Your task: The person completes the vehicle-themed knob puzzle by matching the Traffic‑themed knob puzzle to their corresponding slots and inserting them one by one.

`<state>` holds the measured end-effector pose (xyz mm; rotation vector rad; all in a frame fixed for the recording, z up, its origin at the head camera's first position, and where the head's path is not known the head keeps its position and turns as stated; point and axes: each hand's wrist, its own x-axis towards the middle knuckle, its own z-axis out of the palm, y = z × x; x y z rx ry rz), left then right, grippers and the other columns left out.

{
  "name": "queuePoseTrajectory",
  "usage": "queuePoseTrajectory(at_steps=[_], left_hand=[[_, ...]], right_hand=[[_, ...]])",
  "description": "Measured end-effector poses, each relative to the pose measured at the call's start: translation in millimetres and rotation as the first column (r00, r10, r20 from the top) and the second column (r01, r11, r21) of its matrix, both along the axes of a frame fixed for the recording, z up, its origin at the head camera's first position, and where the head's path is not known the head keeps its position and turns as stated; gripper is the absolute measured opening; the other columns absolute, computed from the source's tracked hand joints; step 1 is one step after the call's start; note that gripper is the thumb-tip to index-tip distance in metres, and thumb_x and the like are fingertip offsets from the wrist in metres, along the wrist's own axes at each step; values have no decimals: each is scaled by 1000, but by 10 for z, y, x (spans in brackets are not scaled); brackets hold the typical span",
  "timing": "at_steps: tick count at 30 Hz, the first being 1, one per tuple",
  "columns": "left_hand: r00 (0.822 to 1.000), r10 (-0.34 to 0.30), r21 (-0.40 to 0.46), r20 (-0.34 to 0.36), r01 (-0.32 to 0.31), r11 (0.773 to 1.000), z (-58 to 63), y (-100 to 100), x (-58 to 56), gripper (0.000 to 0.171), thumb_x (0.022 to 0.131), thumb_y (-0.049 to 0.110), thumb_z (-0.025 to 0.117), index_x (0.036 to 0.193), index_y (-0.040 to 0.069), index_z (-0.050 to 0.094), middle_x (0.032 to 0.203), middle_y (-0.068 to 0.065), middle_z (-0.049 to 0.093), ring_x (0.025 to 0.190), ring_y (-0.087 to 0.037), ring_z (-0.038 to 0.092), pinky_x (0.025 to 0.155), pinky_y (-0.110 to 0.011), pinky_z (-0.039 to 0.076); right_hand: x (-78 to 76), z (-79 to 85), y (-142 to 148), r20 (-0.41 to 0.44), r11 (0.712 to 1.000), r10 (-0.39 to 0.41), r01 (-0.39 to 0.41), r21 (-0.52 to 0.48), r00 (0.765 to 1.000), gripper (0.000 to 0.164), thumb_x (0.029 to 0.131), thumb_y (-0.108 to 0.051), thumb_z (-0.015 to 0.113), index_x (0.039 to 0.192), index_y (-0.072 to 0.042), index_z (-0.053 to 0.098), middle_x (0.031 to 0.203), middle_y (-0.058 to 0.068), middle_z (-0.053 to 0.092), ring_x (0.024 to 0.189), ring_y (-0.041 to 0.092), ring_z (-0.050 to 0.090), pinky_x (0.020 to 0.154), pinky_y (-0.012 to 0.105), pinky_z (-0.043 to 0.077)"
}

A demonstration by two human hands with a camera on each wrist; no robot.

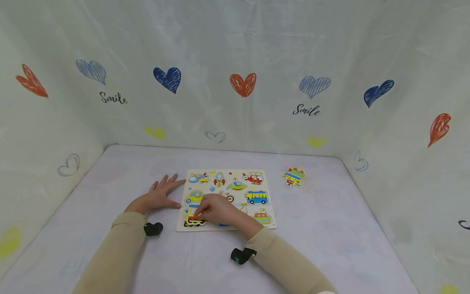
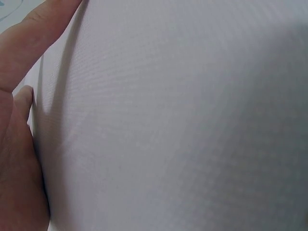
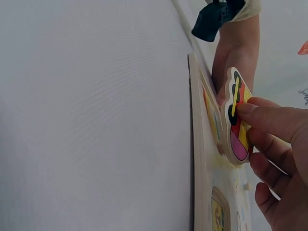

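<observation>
A wooden vehicle puzzle board (image 1: pixel 253 228) lies on the table. Over its near left corner my right hand (image 1: pixel 220 210) pinches a train puzzle piece (image 3: pixel 236 120) between thumb and fingers, tilted above the board's printed train. My left hand (image 1: pixel 161 195) is spread on the table at the board's left side, thumb and a fingertip right at its edge. Seated on the board are a helicopter piece (image 1: pixel 254 178), a bus piece (image 1: pixel 256 197) and a green car piece (image 1: pixel 193 197), among several others. The right hand partly hides the motorcycle picture (image 1: pixel 229 197).
Right of the board, a few loose puzzle pieces (image 1: pixel 293 177) lie overlapping on the white tablecloth (image 1: pixel 323 228). A pale curtain (image 1: pixel 205 110) with printed hearts stands behind the table and along both sides. Dark wrist cameras (image 1: pixel 242 256) sit on both sleeves.
</observation>
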<state>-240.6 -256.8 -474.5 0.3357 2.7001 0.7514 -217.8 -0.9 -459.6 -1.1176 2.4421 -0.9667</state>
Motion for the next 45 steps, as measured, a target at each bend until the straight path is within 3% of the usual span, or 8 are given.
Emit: queuePoseTrajectory(at_steps=[14,18,28,38,45], left_hand=[[1000,-9,1,-14,9,1000,7,-14,23,96,76,40,82,152,10,33,160,-25,5,144,-46,-10,110,-63,-11],[1000,-5,4,-8,5,1000,18,-9,19,96,76,40,81,152,9,32,159,-26,4,144,-47,-11,110,-63,-12],[1000,4,5,-12,-4,1000,15,16,26,95,75,38,83,151,9,34,159,-26,5,143,-47,-10,110,-64,-11],[1000,2,-4,-27,-2,1000,-14,-3,17,96,74,39,83,151,10,34,159,-26,6,143,-48,-9,110,-64,-10],[1000,11,-8,-14,-11,1000,-4,14,21,95,75,39,82,152,10,33,160,-24,5,144,-46,-10,111,-63,-11]], right_hand=[[25,-55,-136,33,997,-67,66,36,997,9,86,-16,76,95,-17,80,79,-15,57,72,1,49,62,16,43],[34,-80,-168,11,995,-90,89,49,996,9,87,-21,75,95,-19,80,80,-18,58,74,-1,50,64,16,43],[64,-80,-200,46,984,-154,149,101,987,5,87,-22,76,90,-23,79,78,-20,60,74,-1,50,65,18,41],[91,-161,-264,-58,976,-140,148,163,988,8,87,-26,75,93,-27,80,69,-22,58,72,-2,48,80,31,37],[91,-141,-255,-66,976,-133,143,167,989,7,88,-25,74,92,-27,79,70,-21,57,73,-1,49,77,29,36]])
